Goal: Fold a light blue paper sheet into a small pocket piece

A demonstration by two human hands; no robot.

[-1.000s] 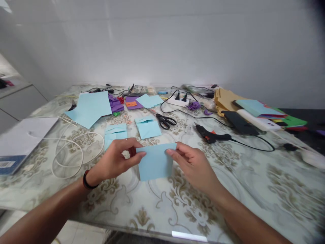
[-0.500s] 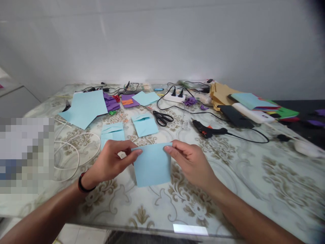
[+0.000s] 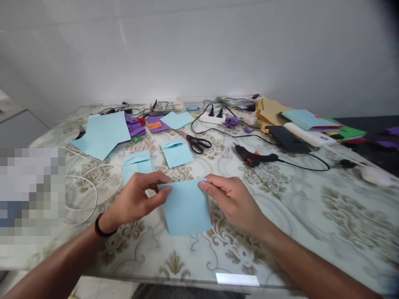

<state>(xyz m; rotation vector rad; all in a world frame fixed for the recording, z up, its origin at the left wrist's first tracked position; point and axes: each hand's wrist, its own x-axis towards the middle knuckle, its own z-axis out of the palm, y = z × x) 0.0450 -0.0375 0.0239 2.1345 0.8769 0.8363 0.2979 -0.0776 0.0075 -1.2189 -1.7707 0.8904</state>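
Note:
A light-blue square of paper [image 3: 187,209] is held up by its top edge, facing me. My left hand [image 3: 141,197] pinches its upper left corner between thumb and fingers. At the upper right corner, my right hand [image 3: 229,197] grips it the same way. Just behind my left hand lies a folded light-blue paper pocket [image 3: 137,161], partly covered by the hand. A second blue paper pocket [image 3: 177,154] rests a little farther back. Black-handled scissors [image 3: 198,144] lie beside that one.
A black glue gun [image 3: 254,157] lies right of centre, its cord running right. A white power strip [image 3: 212,118] sits near the wall. Blue sheets [image 3: 107,133] and purple paper strips [image 3: 134,126] lie back left, a white cable [image 3: 93,182] at left, stacked coloured papers [image 3: 308,119] at right.
The blue square's lower edge has come slightly down and toward me. Both hands keep their pinch on its top corners. My view has shifted a little.

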